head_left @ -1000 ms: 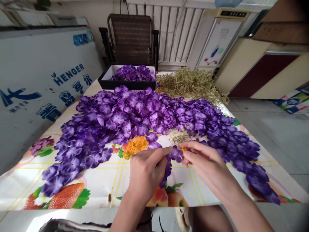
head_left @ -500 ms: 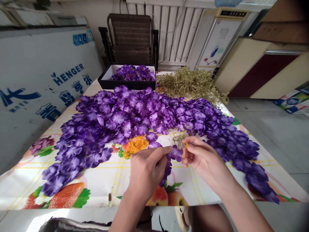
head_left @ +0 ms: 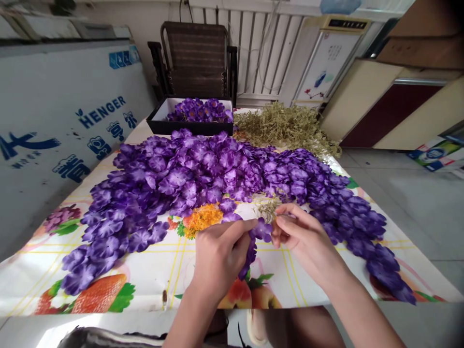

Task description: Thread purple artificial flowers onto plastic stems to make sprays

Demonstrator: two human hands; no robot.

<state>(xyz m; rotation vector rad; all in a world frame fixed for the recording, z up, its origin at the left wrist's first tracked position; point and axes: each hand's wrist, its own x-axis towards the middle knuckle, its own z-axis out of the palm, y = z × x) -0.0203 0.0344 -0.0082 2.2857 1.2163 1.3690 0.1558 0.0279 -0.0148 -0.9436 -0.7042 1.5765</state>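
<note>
Between the thumb and index finger of my left hand (head_left: 222, 256) is a purple artificial flower petal piece (head_left: 262, 230), held just above the table. My right hand (head_left: 302, 237) is close beside it, fingertips pinched together; what they hold is too small and partly hidden to make out. Behind my right fingertips lies a small bunch of pale green stems (head_left: 268, 209). Next to my left hand sits a little heap of orange-yellow flower centres (head_left: 203, 220). More purple petals (head_left: 250, 258) lie under and between my hands. A broad pile of purple petals (head_left: 203, 169) curves around in front.
At the far side of the table stands a black box (head_left: 190, 127) with assembled purple flowers in it. To its right is a tangled heap of green stems (head_left: 286, 123). A fruit-printed tablecloth (head_left: 145, 285) covers the table. A chair (head_left: 197, 58) stands behind.
Both hands stay almost in place around the petal piece. The orange bit seen at my right fingertips before no longer shows clearly. The view has shifted very slightly.
</note>
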